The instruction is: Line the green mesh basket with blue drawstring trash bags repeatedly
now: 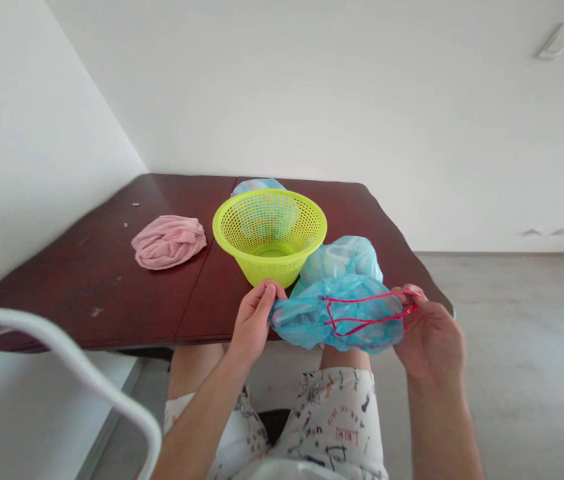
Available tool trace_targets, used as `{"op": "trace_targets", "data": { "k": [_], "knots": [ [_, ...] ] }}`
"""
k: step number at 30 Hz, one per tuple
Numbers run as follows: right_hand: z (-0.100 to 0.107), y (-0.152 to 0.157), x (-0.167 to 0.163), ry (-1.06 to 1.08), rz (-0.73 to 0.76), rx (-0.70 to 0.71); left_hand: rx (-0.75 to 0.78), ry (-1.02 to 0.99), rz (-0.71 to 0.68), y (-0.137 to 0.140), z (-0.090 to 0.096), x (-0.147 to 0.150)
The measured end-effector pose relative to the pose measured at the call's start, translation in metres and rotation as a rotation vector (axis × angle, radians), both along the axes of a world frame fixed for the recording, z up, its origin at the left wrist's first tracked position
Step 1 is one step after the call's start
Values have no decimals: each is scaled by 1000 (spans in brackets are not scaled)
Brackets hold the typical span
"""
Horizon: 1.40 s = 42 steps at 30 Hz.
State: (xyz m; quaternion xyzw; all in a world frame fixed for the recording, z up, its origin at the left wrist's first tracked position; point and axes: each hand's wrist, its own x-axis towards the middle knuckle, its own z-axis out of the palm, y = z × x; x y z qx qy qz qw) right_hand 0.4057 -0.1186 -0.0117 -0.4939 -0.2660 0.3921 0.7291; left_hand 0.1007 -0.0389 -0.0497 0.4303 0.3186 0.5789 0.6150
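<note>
A thin blue plastic bag (307, 317) with a red drawstring (362, 323) is stretched between my two hands above the table's front edge. My left hand (253, 320) pinches the bag's left end between thumb and fingers. At the other end, my right hand (429, 330) is closed on the bag's edge and the loops of the red drawstring. Just beyond the bag stands a yellow-green plastic basket (269, 267) with perforated sides. Another blue plastic bag (347, 257), bulging around something pale, sits to the right of the basket, partly hidden behind the held bag.
On the dark red wooden table (157, 307), a crumpled pink cloth (169, 243) lies left of the basket. More blue plastic (259, 185) shows behind the basket. A curved white tube (62, 350) crosses the lower left. Walls stand at the left and back.
</note>
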Motion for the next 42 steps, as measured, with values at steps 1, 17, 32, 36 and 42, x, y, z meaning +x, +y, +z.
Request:
{"op": "trace_targets", "data": {
  "k": [1, 17, 32, 36, 42],
  "knots": [
    [7, 0, 6, 57, 85, 0, 9, -19, -38, 0, 4, 0],
    [5, -64, -119, -964, 303, 490, 135, 44, -327, -27, 61, 15],
    [17, -11, -17, -1365, 38, 3, 118, -92, -278, -15, 65, 15],
    [35, -16, 10, -1352, 75, -7, 177, -168, -232, -14, 68, 19],
    [63, -35, 40, -1262, 349, -96, 197, -195, -228, -13, 67, 27]
  ]
}}
